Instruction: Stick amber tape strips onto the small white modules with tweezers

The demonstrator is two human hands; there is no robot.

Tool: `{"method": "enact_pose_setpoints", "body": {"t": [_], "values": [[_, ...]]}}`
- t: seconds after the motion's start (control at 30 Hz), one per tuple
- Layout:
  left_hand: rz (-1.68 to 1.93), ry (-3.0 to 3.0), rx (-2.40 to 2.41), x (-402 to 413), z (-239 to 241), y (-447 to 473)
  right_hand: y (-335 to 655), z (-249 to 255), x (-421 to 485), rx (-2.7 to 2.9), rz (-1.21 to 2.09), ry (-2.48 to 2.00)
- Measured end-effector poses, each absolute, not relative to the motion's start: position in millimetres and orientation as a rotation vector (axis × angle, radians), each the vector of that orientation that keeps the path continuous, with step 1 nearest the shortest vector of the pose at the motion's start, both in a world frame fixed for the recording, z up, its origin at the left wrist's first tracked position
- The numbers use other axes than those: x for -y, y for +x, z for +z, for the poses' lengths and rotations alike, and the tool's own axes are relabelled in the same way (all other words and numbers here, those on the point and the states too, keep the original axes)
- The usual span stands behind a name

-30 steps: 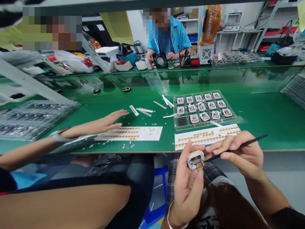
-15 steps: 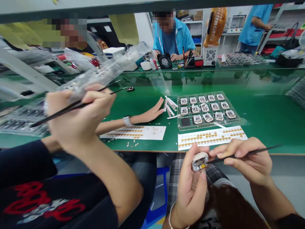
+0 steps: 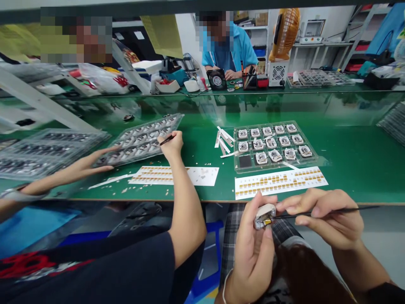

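- Below the bench edge, over the lap, the left hand (image 3: 253, 253) pinches a small white part (image 3: 264, 215) between thumb and fingertips, its open face turned up toward the camera.
- Just right of the part, the right hand (image 3: 325, 219) is closed in a pen-like pinch on black tweezers (image 3: 319, 212).
- Tweezers' long axis runs nearly level, left to right; their tips touch a small yellow piece at the part's right edge, while the back end sticks out past the hand to the right.
- Both hands are close to the part: the left carries it, the right meets it through the tweezer tips only.
- Above the part, on the green bench (image 3: 354, 152), a white sheet (image 3: 281, 181) of yellow pieces lies near the edge, long side along it.
- Beyond the sheet sits a clear tray (image 3: 275, 145) with rows of like parts; one near-left pocket is dark and without a part.
- Left of the tray lie loose white strips (image 3: 225, 139).
- Farther left, a co-worker's hand (image 3: 171, 143) holds tweezers at a second tray (image 3: 142, 139); the other hand (image 3: 85, 164) lies flat beside it, with a second sheet (image 3: 174, 175) near the edge.
- Across the bench a person in a blue jacket (image 3: 240, 50) works beside an orange fan (image 3: 286, 29); shelving stands behind.
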State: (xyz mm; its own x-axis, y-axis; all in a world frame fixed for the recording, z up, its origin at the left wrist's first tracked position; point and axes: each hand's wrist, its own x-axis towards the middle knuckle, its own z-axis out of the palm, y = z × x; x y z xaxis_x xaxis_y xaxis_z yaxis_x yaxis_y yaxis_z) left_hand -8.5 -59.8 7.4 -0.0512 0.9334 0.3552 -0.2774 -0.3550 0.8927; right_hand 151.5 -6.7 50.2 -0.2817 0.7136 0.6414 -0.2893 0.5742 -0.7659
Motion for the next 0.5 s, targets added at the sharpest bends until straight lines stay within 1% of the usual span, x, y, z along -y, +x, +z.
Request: {"method": "enact_pose_setpoints", "body": {"t": [0.5], "values": [[1.544, 1.333, -0.804, 58.7, 3.7, -14.0, 153.9, 51.6, 5.2, 1.592, 1.052, -0.388]]}}
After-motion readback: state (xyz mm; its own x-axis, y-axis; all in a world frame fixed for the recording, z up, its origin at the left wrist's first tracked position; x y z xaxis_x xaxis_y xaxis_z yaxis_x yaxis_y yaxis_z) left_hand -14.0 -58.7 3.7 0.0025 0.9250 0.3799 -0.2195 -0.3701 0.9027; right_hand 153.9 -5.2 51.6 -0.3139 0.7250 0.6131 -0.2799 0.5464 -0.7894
